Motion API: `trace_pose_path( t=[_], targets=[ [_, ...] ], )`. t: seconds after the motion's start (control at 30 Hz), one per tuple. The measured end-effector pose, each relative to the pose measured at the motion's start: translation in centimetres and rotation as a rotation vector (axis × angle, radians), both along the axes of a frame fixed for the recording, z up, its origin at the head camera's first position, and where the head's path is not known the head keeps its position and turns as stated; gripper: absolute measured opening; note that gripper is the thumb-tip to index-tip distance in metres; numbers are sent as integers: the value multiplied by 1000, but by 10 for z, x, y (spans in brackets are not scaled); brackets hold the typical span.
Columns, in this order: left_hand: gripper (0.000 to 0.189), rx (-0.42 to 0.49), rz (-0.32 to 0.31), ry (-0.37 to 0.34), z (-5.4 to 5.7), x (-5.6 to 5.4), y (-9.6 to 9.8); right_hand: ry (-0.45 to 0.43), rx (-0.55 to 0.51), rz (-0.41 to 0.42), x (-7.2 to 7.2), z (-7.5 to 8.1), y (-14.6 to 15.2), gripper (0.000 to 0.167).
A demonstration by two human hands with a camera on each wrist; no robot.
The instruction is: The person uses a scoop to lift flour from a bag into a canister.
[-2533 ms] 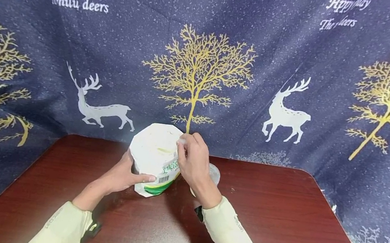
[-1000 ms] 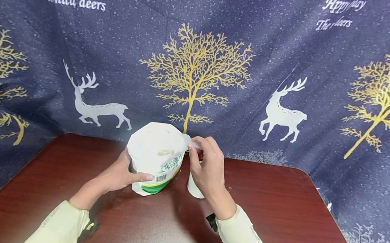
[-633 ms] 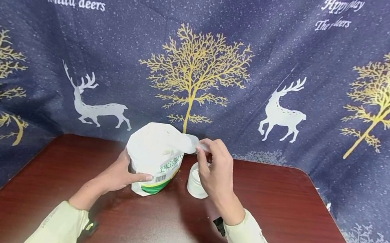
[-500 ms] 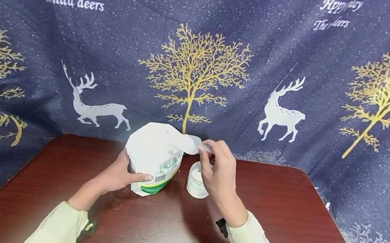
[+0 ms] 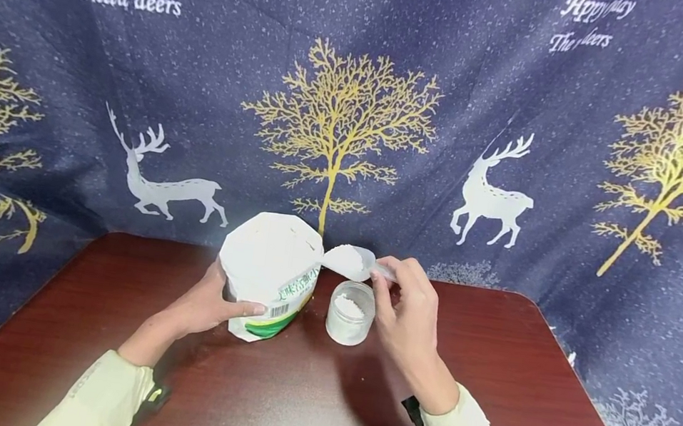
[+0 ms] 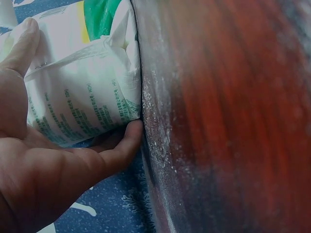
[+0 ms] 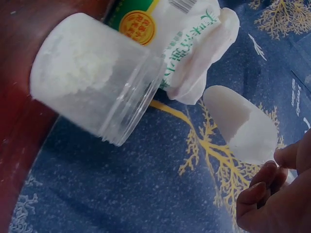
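My left hand point(image 5: 206, 305) grips the white and green flour bag point(image 5: 290, 300), thumb on its front; in the left wrist view, fingers reach under the printed bag point(image 6: 73, 97). The bag's mouth is wide, with white powder inside. Between thumb and fingers my right hand point(image 5: 411, 316) pinches the handle of a translucent scoop point(image 5: 367, 267) heaped with powder. That scoop is just right of the bag's rim, above the far side of a clear jar point(image 5: 347, 330). In the right wrist view the jar point(image 7: 92, 68) is uncapped and partly filled; the scoop point(image 7: 255, 141) is apart from it.
Everything stands on a reddish-brown wooden table point(image 5: 264, 404). Powder specks dot its surface near the jar. Behind its back edge hangs a dark blue cloth point(image 5: 396, 191) printed with deer and golden trees.
My right hand has drawn the scoop out of the bag and to the right, bringing its load of powder into view. The jar is now uncovered. My left hand keeps its hold on the bag.
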State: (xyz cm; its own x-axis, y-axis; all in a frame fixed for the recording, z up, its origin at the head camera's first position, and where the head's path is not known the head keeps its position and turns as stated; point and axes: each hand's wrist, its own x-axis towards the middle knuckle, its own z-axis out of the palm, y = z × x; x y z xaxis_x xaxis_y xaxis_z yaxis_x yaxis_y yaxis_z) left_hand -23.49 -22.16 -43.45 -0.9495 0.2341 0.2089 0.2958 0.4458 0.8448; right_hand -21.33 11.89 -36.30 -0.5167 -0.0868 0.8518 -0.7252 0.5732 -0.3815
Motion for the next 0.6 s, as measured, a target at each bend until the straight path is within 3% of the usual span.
trace_pose_path(
  t=[0.33,0.6],
  targets=[
    [119,2,-11,41,-1,-3,0,35,1,-19,5,-5,20,11],
    [120,3,-10,15,0,-2,0,25,19,-16,13,-9,32,13]
  ],
)
